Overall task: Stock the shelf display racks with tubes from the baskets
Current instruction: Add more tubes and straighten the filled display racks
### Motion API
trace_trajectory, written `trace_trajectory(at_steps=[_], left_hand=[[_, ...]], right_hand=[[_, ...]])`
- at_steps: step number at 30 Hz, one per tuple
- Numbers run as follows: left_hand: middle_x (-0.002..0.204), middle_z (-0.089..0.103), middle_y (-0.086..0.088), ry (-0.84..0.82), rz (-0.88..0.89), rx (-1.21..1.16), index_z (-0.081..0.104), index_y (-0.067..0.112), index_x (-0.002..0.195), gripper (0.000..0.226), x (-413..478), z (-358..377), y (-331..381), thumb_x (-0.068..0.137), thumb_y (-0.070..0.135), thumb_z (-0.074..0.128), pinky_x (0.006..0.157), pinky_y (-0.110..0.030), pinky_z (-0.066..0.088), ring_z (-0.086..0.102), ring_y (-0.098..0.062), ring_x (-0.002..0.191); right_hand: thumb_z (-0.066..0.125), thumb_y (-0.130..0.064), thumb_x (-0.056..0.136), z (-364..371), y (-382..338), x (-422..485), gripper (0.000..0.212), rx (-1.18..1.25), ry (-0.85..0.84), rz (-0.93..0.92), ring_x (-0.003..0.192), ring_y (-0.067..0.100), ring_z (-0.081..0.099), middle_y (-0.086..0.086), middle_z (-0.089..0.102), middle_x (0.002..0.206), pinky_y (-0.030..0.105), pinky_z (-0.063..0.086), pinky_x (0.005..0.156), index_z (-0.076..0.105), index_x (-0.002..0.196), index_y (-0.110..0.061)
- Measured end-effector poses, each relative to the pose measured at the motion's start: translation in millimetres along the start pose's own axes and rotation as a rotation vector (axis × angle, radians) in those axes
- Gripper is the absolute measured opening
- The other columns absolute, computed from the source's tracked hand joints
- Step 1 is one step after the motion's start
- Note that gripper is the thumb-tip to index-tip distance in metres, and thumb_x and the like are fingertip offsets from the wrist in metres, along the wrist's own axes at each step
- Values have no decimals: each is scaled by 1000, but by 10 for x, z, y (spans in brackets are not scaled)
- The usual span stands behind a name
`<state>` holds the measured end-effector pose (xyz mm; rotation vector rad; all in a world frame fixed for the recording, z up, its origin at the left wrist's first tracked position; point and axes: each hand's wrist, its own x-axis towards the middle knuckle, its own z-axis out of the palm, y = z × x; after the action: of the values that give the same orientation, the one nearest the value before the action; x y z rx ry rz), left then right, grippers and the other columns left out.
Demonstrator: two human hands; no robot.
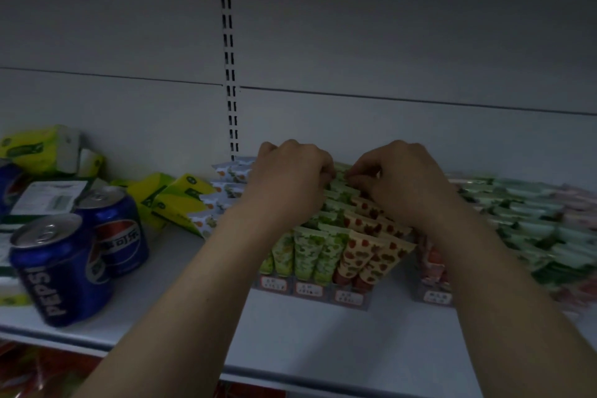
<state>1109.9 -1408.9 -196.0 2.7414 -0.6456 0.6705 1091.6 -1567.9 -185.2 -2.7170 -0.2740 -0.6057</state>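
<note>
Left hand point(287, 186) and right hand point(402, 182) reach forward close together, knuckles up, fingers point(360, 171) curled downward.

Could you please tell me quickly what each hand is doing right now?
Left hand: fingers curled over the green tubes; a grip cannot be told.
Right hand: pinching a green tube by its top edge.

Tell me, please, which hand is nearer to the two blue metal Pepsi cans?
Left. The left hand grips the green printed tubes, right of the blue Pepsi cans; the right hand pinches them farther right.
</note>
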Motion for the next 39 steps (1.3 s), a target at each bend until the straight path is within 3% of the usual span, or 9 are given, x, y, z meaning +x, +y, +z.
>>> trace_trajectory(at_steps=[6, 10, 15, 20, 23, 26, 29, 33, 39], left_hand=[[102, 67, 3, -13, -155, -129, 68, 31, 95, 20, 57, -19, 50, 89, 16, 57, 96, -35, 39, 58, -21, 100], [103, 67, 0, -48, -213, -184, 67, 29, 92, 19, 74, -36, 63, 86, 14, 58, 97, -40, 44, 58, -21, 101], [102, 67, -2, -79, -243, -197, 65, 24, 90, 13, 90, -37, 74, 83, 14, 59, 95, -41, 45, 58, -24, 99], [97, 68, 0, -83, -195, -261, 68, 23, 86, 17, 86, -43, 19, 88, 9, 58, 95, -42, 47, 60, -23, 97], [98, 69, 1, -103, -130, -317, 72, 22, 95, 16, 76, -79, -62, 92, 12, 59, 83, -28, 51, 62, -17, 91], [101, 66, 4, -109, -68, -352, 70, 25, 99, 17, 51, -125, -113, 95, 15, 57, 63, -7, 35, 55, -8, 84], [104, 67, 4, -58, -28, -314, 70, 28, 99, 20, 21, -164, -127, 93, 13, 58, 71, -15, 38, 55, -7, 88], [106, 66, 5, -25, -14, -280, 70, 26, 100, 17, -18, -192, -128, 92, 15, 61, 81, -22, 40, 57, -9, 96], [101, 62, 9, -39, 5, -225, 70, 27, 91, 5, -55, -225, -199, 87, 27, 69, 89, -37, 47, 56, -15, 98]], right_hand=[[61, -24, 91, 64, 3, 6, 13, -32, 16, -15, 88, 17, 62, 1, 72, 98, 28, 49, 79, 74, 95, -22], [60, -22, 92, 82, 5, 6, 13, -47, 24, -16, 88, 19, 62, 2, 71, 97, 32, 52, 81, 73, 93, -22], [59, -21, 93, 38, 104, -5, 12, -20, 9, 0, 77, 13, 55, 1, 70, 95, 26, 47, 74, 70, 90, -23], [57, -12, 94, -12, 144, -24, 22, 24, -38, -29, 72, 7, 50, -4, 64, 91, 19, 41, 71, 70, 103, -28], [58, -13, 93, -76, 160, -17, 24, 78, -41, -33, 67, -4, 47, -10, 61, 88, 0, 33, 57, 69, 106, -29], [67, -18, 88, -171, 117, -19, 12, 133, -26, -48, 60, -15, 50, -21, 53, 71, -3, 33, 53, 71, 93, -27], [72, -23, 84, -168, 12, -18, 5, 94, -59, -90, 60, -12, 51, -17, 60, 73, 2, 36, 52, 72, 82, -28], [68, -22, 86, -35, -80, -5, 9, -27, -57, -106, 80, 11, 60, -3, 71, 93, 26, 50, 76, 75, 90, -25], [67, -19, 88, -44, -59, -8, 12, 12, -68, -70, 74, 5, 52, -3, 72, 96, 21, 41, 72, 76, 95, -23]])
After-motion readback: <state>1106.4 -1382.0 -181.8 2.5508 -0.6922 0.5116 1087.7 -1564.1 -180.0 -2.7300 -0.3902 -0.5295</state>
